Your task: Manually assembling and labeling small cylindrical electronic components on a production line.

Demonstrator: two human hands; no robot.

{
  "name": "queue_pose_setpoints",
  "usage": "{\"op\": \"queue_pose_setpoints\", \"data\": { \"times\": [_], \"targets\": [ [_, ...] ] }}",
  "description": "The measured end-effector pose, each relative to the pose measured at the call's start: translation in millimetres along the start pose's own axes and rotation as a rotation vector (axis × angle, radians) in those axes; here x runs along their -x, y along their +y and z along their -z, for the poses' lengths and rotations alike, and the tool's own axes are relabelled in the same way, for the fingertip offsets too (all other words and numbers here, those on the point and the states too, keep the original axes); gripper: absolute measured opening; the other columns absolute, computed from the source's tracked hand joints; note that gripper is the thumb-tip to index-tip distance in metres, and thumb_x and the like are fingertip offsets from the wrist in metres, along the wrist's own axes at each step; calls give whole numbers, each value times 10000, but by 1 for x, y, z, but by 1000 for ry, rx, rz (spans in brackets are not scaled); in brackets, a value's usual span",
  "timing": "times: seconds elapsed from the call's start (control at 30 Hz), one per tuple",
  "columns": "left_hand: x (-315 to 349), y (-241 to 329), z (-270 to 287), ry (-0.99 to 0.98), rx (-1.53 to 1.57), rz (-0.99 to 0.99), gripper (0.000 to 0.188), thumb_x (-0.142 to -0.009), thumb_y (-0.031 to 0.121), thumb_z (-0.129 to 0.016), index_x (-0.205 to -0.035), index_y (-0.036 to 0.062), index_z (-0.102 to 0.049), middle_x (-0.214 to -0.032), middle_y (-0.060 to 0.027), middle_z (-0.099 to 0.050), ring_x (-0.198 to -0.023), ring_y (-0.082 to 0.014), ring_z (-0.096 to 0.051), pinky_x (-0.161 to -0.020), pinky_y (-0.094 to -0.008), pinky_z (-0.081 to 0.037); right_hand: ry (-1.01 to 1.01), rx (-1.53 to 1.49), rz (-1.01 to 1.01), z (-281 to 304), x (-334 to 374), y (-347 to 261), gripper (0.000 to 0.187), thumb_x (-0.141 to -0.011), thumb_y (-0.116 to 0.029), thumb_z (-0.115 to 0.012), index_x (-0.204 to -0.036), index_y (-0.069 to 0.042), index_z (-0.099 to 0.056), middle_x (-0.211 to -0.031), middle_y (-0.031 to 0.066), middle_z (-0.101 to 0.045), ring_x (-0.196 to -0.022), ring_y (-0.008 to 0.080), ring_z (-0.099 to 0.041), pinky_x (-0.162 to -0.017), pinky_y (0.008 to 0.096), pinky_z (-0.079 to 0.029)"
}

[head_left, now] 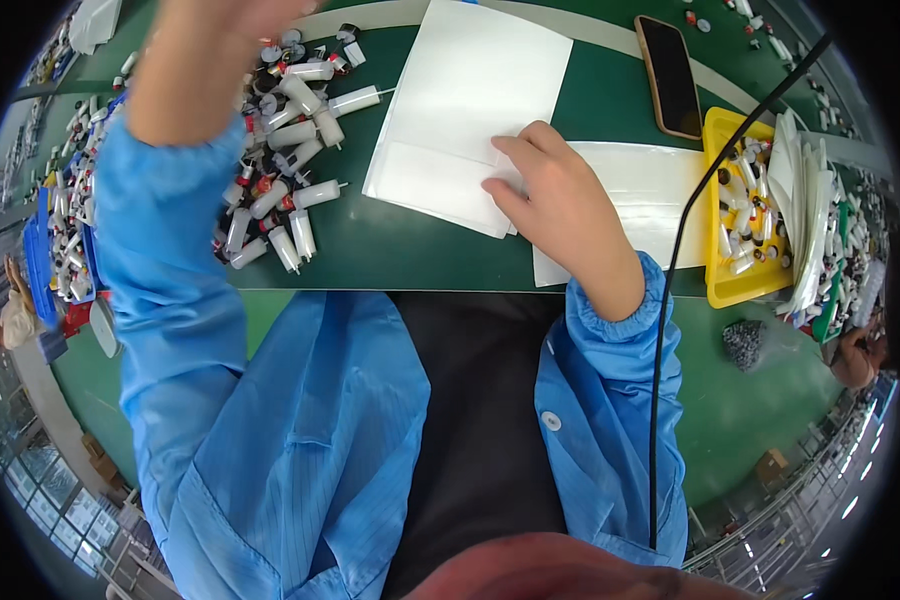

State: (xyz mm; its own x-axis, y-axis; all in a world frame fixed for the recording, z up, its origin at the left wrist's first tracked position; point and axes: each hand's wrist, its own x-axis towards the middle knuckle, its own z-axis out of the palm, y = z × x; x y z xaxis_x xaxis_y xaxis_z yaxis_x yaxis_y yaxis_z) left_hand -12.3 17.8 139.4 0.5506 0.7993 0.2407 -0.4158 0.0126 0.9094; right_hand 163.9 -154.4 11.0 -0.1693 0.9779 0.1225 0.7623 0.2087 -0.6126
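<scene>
My right hand (560, 195) rests on a stack of white flat sheets (460, 90), paper or bags, in the middle of the green table. Its thumb and index finger are bent and apart, touching the top sheet near its lower right corner. My left hand (245, 15) is raised at the upper left, smeared by motion and cut by the picture's edge, so its fingers do not show. Beneath and beside that arm lies a heap of small white plastic bottles (295, 135) with thin nozzle tips, some with black or red caps.
Another white sheet (650, 190) lies under my right wrist. A phone (670, 75) is at the far right, beside a yellow tray (715, 265) of small bottles. A black cable (678, 240) hangs across the right side. A blue bin (40, 255) with bottles stands left.
</scene>
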Motion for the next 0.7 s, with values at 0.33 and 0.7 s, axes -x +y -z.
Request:
{"op": "queue_pose_setpoints", "data": {
  "times": [0.33,0.7],
  "targets": [
    [25,-116,15,-233,-402,482,348,-1032,302,-511,-1297,84,-569,-856,57,-532,-522,13,-353,-440,-158,-289,-31,159,113,-1,-4,1,202,-795,-28,-690,-958,65,-615,-930,171,-544,-854,321,-624,-767,399,-526],
    [32,-138,28,-395,-690,539,250,-1012,258,-526,-1158,60,-574,-853,-3,-557,-580,-68,-503,-549,-238,-432,-61,148,184,8,-18,9,148,-790,-22,-690,-910,24,-618,-951,152,-556,-915,311,-591,-834,378,-507]
  ]
}}
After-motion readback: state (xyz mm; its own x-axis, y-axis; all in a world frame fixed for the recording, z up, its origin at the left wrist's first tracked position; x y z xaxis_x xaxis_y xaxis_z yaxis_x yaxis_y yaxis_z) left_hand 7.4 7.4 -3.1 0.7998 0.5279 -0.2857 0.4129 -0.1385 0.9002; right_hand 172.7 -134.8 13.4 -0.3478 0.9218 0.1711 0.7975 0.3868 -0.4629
